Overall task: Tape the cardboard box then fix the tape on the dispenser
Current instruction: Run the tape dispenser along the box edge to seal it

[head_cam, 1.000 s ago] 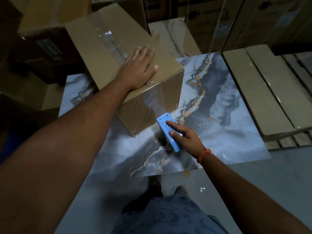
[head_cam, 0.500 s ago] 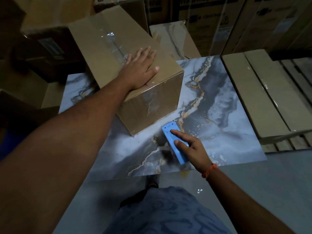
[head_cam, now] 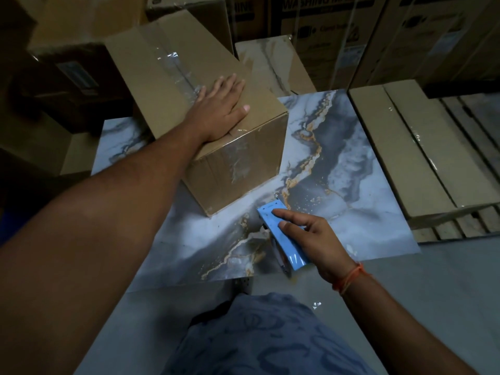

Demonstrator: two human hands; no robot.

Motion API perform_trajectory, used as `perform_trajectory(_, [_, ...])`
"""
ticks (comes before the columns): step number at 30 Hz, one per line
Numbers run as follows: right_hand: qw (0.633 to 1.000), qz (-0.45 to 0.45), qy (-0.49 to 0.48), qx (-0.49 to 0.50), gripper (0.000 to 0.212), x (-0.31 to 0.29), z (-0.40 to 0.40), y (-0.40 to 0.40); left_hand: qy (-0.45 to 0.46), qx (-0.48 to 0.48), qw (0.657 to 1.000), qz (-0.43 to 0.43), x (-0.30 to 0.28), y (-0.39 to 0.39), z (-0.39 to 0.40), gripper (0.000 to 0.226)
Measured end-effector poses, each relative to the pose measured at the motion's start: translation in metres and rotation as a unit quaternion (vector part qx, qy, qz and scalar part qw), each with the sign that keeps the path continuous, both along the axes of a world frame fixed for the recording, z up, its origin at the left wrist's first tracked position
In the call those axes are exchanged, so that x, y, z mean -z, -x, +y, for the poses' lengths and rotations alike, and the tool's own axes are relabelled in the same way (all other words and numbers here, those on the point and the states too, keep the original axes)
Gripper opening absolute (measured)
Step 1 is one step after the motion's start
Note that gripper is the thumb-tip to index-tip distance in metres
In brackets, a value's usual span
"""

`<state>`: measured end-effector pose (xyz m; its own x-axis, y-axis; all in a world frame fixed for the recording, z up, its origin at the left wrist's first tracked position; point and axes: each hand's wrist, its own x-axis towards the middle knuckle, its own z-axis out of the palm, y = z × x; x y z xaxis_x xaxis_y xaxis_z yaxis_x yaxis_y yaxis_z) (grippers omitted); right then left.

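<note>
Cardboard box (head_cam: 173, 85), stiff but probably light, pinned under flat, spread left hand (head_cam: 219, 109). Blue tape dispenser (head_cam: 281, 234) at five o'clock from it, clasped in right hand (head_cam: 316, 239). Slick plastic, best gripped round its body, clear of the toothed edge.

Orange wrist thread (head_cam: 349, 278), patterned blue-grey garment (head_cam: 265, 339)

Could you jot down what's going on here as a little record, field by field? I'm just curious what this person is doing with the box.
Setting: dim storeroom, cartons stacked around
Surface: marbled tabletop
Box: cardboard box on the tabletop, clear tape along its top seam and down the near side
Left hand: left hand pressed flat on the box top
Right hand: right hand gripping the blue tape dispenser
Dispenser position: near the tabletop's front edge, apart from the box
Wrist: orange thread on the right wrist
</note>
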<state>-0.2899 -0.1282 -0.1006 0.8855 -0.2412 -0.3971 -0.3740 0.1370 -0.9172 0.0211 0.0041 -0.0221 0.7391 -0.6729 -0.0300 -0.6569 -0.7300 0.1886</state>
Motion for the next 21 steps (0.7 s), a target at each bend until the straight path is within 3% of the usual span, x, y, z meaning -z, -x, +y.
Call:
perform_trajectory(11, [0.997,0.054,0.049,0.015,0.023,-0.001,0.009,-0.038,0.001,-0.001,1.0,-0.003,0.001,0.001,0.0,0.07])
perform_trajectory(21, [0.995,0.095,-0.029,0.026,0.029,-0.014,0.012,-0.064,0.002,0.003,1.0,-0.004,0.0,0.002,0.0,0.071])
